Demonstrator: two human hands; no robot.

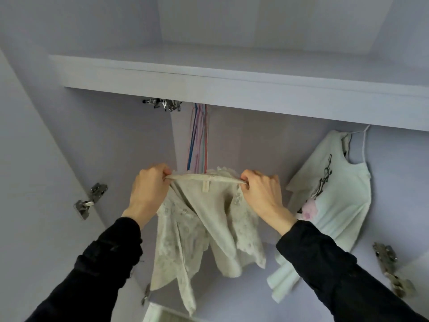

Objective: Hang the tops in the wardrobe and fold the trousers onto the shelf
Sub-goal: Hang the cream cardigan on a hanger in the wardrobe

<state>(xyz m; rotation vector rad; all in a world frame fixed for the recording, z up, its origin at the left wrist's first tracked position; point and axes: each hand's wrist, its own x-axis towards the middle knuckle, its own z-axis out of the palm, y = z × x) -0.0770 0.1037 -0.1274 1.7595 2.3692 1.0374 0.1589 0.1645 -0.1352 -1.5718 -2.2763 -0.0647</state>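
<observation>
Cream lace top [204, 219] held up inside the open wardrobe [232, 145], neckband pulled taut and roughly level between two hands, body and sleeves hanging loose below, a small label showing at the middle of the band. Left hand [148, 189] curled round the left end of the neckband, fingers and thumb pinching it; right hand [261, 194] gripping the right end the same way, knuckles up. Black sleeves [325, 263] on both forearms. Just behind the top, a bunch of thin coloured hangers [197, 135], blue, pink and red, dropping from under the shelf [232, 89]. To the right, well apart from the held top, a pale mint top [336, 194] with a black printed motif and pink patches, hung on a white hanger [364, 140]. Metal clips [163, 104] clustered under the shelf at left. Door hinges [90, 201] at both sides of the opening.
</observation>
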